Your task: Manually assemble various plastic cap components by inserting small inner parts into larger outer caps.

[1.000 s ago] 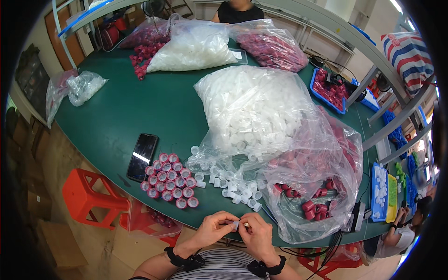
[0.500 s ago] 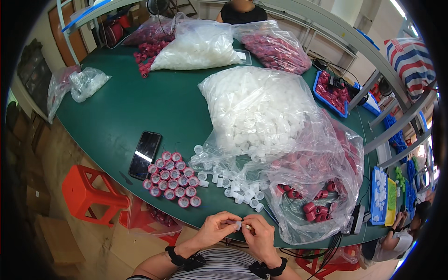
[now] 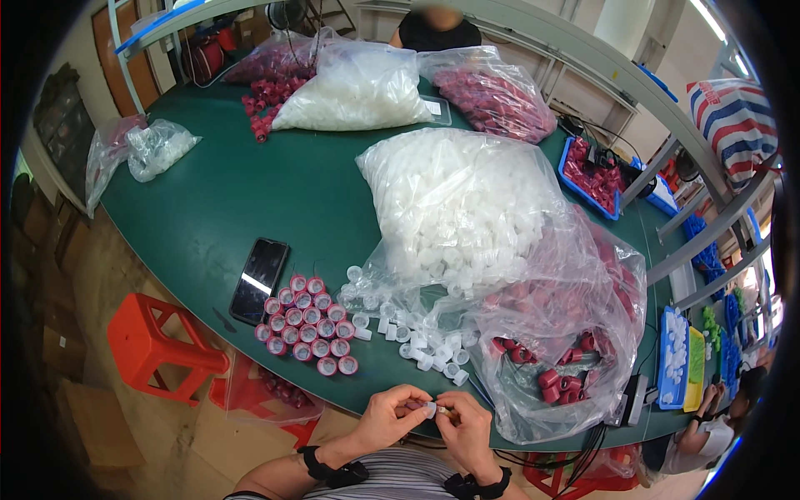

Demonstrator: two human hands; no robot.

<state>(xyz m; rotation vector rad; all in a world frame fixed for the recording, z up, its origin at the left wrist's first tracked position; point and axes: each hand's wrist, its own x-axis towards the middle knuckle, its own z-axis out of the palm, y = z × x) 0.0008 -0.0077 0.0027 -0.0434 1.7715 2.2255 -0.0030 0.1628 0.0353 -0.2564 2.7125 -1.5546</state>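
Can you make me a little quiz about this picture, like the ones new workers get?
1. True or false: the black phone lies to the left of the grouped red-rimmed pieces.
2. What colour is the tabletop?
A) blue
B) green
C) yellow
3. Which is nearer the left hand: the loose white pieces or the phone?

Key: 1. True. 2. B. 3. The loose white pieces.

room to pass lies over the green table (image 3: 225, 204) left of the bulging bag (image 3: 454, 200); phone (image 3: 260, 279) and red rings (image 3: 312, 315) stand nearer, while a crumpled bag (image 3: 529, 417), its height unclear, blocks the right.
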